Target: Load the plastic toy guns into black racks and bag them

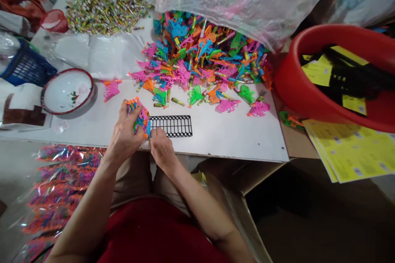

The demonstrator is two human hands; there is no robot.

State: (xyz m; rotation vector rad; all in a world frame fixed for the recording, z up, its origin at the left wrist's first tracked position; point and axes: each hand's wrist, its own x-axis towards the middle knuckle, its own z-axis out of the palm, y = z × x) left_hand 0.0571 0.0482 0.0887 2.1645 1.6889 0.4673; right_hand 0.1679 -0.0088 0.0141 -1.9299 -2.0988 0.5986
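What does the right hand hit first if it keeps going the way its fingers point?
The right hand points away from the body, fingertips at the near left end of the black slotted rack. It likely meets that rack first, right beside the toy bundle held in the left hand. Depth is unclear; it may already touch.

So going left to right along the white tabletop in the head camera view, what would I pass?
Blue basket → white bowl with a red rim → left hand holding a bunch of toy guns → black slotted rack → stray pink toy gun → red tub.
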